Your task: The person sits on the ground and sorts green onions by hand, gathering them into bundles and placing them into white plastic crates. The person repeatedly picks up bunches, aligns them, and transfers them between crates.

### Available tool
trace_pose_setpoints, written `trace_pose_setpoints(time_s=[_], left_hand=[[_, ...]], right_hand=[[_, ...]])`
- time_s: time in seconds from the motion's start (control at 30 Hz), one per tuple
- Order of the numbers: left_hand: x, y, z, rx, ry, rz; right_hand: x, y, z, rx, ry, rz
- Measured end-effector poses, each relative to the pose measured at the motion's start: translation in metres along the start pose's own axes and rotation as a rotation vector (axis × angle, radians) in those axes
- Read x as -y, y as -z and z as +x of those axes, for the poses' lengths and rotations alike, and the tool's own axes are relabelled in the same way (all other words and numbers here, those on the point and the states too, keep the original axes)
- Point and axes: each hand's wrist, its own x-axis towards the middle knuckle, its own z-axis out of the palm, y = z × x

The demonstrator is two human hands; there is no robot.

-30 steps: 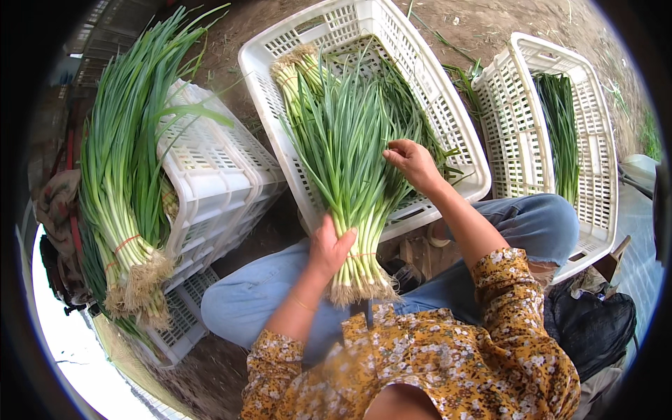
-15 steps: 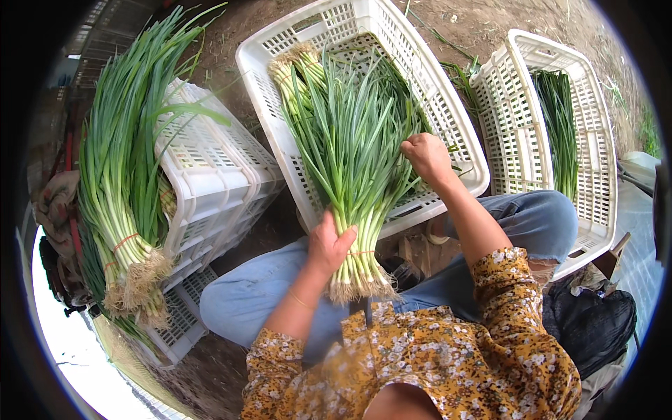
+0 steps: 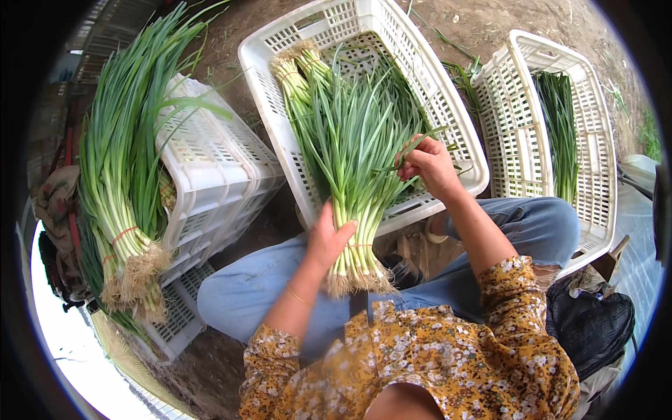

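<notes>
My left hand (image 3: pixel 330 236) is wrapped round the pale stems of a bunch of green onions (image 3: pixel 357 175), just above its red band. The bunch's bushy roots hang over my lap, and its leaves fan out over the front of a white plastic crate (image 3: pixel 467 126). At the right side of the leaves, my right hand (image 3: pixel 428 164) is closed with the fingertips pinching a loose green leaf (image 3: pixel 389 169). Another bunch of green onions (image 3: pixel 288 73) lies in the crate, roots at the far left corner. Part of that bunch is hidden under the held one.
On the left, banded bunches of green onions (image 3: pixel 115 175) lean against a stacked white crate (image 3: pixel 210 164). A second white crate (image 3: pixel 521 119) on the right holds green leaves (image 3: pixel 556 133). Behind my right elbow is a black bag (image 3: pixel 591 325). Loose leaves (image 3: pixel 458 77) lie on the soil between crates.
My right hand has turned and drawn slightly back, and a leaf now shows between its fingers. The left hand keeps its hold; the bunch has risen very slightly in view.
</notes>
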Motion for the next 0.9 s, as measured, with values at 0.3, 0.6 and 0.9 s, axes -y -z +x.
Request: trace_pose_setpoints(time_s=[0.3,0.6,0.9], left_hand=[[-0.015,-0.003,0.002,0.196,0.219,-0.501],[-0.015,-0.009,0.000,0.135,0.160,-0.564],[-0.017,-0.011,-0.006,0.144,0.079,-0.235]], right_hand=[[0.003,-0.017,-0.024,0.308,0.080,-1.421],[-0.009,0.007,0.005,-0.390,-0.008,-1.349],[0.011,-0.011,0.045,-0.108,0.686,-1.190]])
